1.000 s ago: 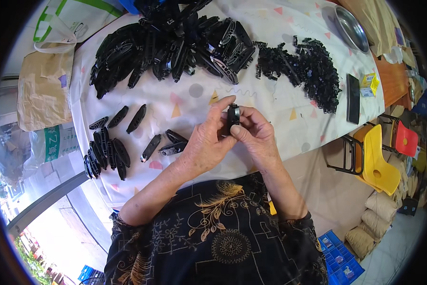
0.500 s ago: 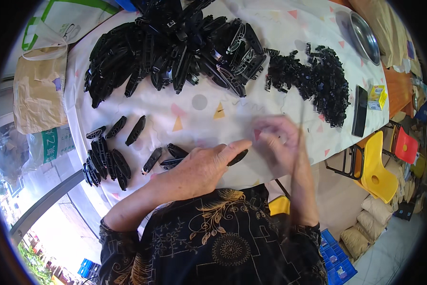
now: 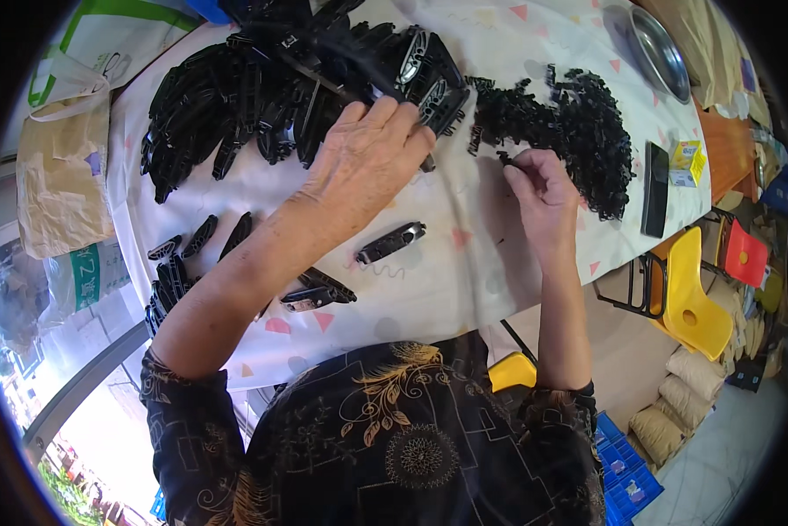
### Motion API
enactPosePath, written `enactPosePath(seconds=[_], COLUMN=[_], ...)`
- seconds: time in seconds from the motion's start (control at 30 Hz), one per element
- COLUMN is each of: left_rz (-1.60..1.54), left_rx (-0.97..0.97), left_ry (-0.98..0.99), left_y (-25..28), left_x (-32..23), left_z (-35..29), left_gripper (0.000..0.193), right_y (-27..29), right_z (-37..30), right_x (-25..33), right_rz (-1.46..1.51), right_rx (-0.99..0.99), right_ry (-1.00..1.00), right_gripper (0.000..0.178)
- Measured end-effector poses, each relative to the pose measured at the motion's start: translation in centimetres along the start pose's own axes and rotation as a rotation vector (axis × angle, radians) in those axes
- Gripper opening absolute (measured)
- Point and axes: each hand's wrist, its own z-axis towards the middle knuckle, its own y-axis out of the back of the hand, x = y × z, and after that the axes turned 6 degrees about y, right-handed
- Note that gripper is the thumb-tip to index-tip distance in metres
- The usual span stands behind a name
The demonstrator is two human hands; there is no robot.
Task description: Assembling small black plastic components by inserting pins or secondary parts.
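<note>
My left hand (image 3: 368, 153) reaches into a large heap of long, curved black plastic parts (image 3: 201, 114) at the far left. Its fingers curl down over a part at the heap's near edge, and their tips are hidden. Between thumb and fingertips, my right hand (image 3: 545, 188) pinches a small black plastic piece (image 3: 504, 159), beside a pile of similar small black pieces (image 3: 597, 131). A single long black part (image 3: 390, 243) lies by itself on the tablecloth between my arms. Several more (image 3: 319, 289) lie close to my left forearm, which partly covers them.
The white patterned cloth (image 3: 464, 302) covers the table. A metal bowl (image 3: 660, 54), a black phone-like slab (image 3: 655, 188) and a small yellow box (image 3: 688, 164) sit along the right side. Paper bags (image 3: 63, 167) flank the left edge. A yellow chair (image 3: 694, 302) stands at right.
My left hand has moved up and away from me to the big heap. My right hand has moved away from me to the small pieces. A long part now lies alone on the cloth.
</note>
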Motion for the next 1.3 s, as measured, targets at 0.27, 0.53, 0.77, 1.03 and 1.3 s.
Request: enactPosePath(seconds=[0.27,0.53,0.77,1.03,1.3], left_rz=[-0.367,-1.346,-2.034,-2.104,-2.126], left_rx=[0.082,0.213,0.273,0.193,0.179], left_ry=[0.378,0.769,0.937,0.861,0.828], left_y=[1.1,0.1,2.4,1.0,1.0], left_x=[-2.1,-6.9,-9.0,-9.8,-10.0], left_z=[-2.9,-5.8,-6.5,-7.0,-6.7], left_gripper=[0.034,0.043,0.042,0.045,0.045], right_y=[0.7,0.7,0.3,-2.3,-3.2], right_z=[-4.2,-6.1,-7.5,-8.4,-8.5], right_x=[2.0,3.5,4.6,5.1,6.4], right_rz=[1.486,1.44,1.287,1.113,1.152], right_rx=[0.085,0.109,0.131,-0.049,-0.031], right_ry=[-0.6,-0.532,-0.512,-0.398,-0.452], right_gripper=[0.013,0.011,0.012,0.006,0.007])
